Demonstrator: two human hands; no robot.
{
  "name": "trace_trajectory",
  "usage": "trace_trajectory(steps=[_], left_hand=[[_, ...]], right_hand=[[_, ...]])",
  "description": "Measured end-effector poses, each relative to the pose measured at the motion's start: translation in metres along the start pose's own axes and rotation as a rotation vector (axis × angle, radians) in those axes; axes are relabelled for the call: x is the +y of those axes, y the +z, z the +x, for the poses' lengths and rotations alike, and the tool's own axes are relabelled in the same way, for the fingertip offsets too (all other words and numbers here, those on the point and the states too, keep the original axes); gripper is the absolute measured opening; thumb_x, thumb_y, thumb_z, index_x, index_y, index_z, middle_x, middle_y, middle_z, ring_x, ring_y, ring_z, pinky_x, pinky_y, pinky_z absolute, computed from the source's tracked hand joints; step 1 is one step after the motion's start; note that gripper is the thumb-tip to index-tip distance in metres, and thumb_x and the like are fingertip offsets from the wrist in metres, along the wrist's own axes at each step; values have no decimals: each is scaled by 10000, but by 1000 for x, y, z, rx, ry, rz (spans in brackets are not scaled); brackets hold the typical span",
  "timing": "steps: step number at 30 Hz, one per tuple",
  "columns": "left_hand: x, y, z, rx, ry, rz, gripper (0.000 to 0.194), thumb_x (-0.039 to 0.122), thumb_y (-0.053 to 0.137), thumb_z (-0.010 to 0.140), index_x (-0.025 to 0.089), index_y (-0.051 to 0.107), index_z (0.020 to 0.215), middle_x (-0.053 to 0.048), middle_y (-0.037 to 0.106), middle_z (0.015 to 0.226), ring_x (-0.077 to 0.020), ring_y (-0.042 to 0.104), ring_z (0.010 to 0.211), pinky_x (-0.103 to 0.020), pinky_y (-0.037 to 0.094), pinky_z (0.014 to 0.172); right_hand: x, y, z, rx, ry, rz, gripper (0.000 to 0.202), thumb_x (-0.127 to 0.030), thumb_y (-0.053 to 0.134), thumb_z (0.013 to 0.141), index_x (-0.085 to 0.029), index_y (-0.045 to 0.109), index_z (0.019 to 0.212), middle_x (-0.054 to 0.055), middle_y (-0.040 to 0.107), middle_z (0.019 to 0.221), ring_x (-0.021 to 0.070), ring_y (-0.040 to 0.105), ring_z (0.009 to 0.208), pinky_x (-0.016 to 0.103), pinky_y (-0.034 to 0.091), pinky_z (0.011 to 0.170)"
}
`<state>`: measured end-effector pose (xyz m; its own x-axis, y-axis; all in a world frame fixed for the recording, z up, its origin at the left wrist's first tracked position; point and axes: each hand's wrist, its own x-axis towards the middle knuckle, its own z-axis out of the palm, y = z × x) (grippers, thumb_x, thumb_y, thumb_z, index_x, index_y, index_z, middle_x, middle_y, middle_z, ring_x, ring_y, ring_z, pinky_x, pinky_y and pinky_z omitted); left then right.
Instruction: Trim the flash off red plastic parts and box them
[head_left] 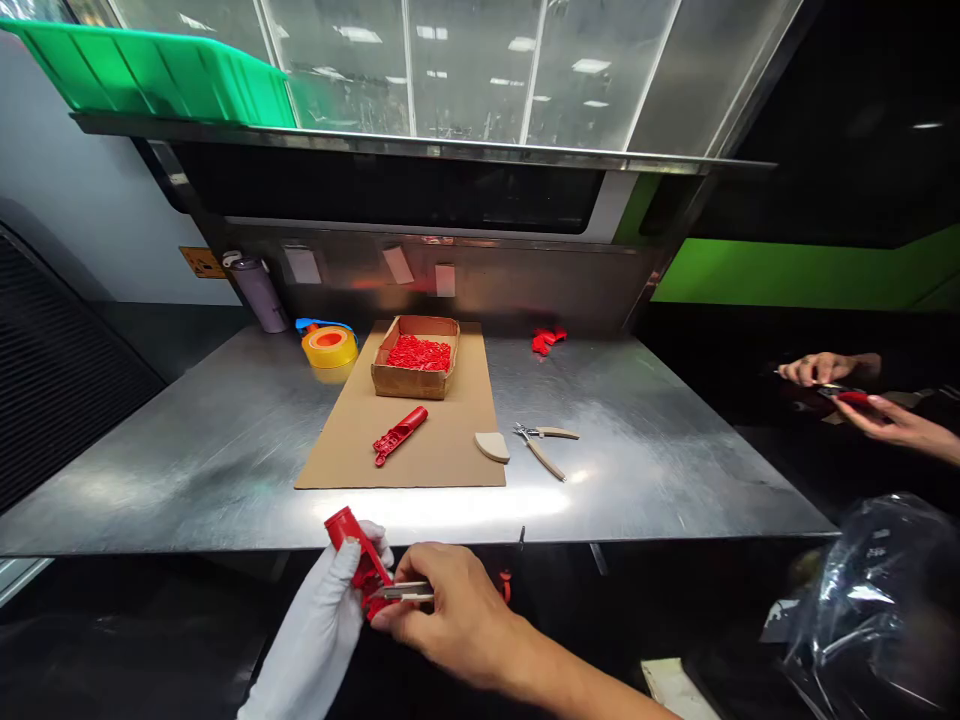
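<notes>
My left hand (335,580), in a white glove, grips a red plastic part (346,530) with a round tube-like end pointing up and left. Bare, my right hand (457,610) is closed around a utility knife (405,592), whose blade end meets the lower portion of the red part. Both hands are in front of the table's near edge. Beyond them, a similar red plastic part (400,436) lies on a cardboard sheet (337,455). On that sheet a cardboard box (411,383) holds many small red pieces (418,353).
Side cutters (541,446) lie spread on the metal table (637,450), near a beige quarter-round block (492,447). Red scraps (547,340), yellow tape (330,347) and a purple bottle (261,292) stand farther back. Another person's hands (892,415) work at right. A green bin (165,80) sits overhead.
</notes>
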<state>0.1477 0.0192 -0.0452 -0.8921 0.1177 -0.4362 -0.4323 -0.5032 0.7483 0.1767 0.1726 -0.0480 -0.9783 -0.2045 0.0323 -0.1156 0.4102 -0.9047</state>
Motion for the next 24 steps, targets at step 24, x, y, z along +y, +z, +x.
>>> trace_trajectory(steps=[24], left_hand=[[-4, 9, 2, -114, -82, -43, 334, 423, 734, 778, 189, 528, 658, 52, 445, 538, -70, 415, 443, -185, 386, 413]], right_hand=[[-13, -18, 15, 91, -374, -417, 110, -89, 660, 871, -175, 613, 921, 8, 575, 862, 166, 557, 718, 237, 384, 614]])
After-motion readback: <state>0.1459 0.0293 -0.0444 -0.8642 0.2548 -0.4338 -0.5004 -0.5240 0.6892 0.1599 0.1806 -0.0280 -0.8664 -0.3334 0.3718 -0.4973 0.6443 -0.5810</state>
